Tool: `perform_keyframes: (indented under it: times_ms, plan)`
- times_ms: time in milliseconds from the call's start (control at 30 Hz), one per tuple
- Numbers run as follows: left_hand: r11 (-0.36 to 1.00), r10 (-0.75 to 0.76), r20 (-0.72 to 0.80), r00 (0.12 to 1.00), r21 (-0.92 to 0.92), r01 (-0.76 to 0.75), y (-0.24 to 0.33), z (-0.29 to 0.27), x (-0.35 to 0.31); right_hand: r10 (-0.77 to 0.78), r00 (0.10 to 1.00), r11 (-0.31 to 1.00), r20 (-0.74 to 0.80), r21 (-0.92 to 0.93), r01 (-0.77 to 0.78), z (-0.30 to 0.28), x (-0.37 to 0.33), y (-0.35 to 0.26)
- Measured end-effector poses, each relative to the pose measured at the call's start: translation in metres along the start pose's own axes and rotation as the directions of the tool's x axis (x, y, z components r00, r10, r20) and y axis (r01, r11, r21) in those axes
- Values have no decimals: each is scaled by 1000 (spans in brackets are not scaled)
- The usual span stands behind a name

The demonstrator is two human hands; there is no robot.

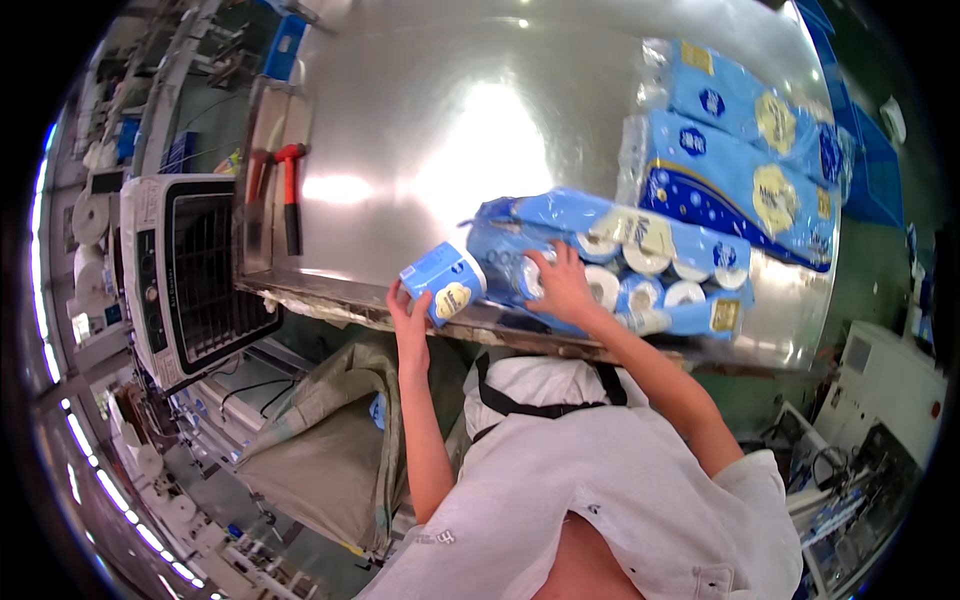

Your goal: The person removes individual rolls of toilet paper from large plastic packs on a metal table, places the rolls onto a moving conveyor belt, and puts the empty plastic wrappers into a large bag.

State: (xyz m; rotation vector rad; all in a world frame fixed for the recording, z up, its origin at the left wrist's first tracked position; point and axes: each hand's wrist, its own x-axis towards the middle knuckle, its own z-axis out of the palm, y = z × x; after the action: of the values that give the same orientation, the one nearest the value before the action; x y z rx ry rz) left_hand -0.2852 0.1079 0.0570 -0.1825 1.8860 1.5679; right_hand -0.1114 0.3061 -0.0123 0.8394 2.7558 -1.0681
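Note:
My left hand [408,318] grips a blue-wrapped toilet roll [445,283] at the near edge of the metal table, thumb on the near side. Just right of it lies an opened blue plastic pack [600,212] of toilet rolls, its film parted so that several white roll ends show. My right hand [565,290] reaches into the pack's left part, its fingers curved around a roll [533,277] there. The film partly hides that roll. Two full blue packs of rolls, a nearer one [735,185] and a farther one [740,100], lie at the right of the table.
The shiny metal table [400,120] has a worn front edge. A red-headed hammer [291,195] lies at its left side by a wooden strip. A large fabric sack [320,450] hangs open below, left of me. Blue crates [875,160] stand beyond the right edge.

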Motion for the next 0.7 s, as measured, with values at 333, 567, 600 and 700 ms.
perform_keyframes:
  times_ms: [333,567,600,700]
  plan:
    - [993,-70,154,986,-88,84,24,-70,69,404,761,39,508,821,-570,-52,62,-90]
    - [999,-48,306,951,-8,52,70,-116,110,-112,993,-159,-34,987,16,-132,251,-260]
    - [998,-37,314,949,-45,54,78,-118,116,-200,972,32,-123,991,132,-139,252,-279]
    - [894,-115,420,900,-352,278,102,-128,159,-253,965,441,-68,880,178,-111,240,-270]
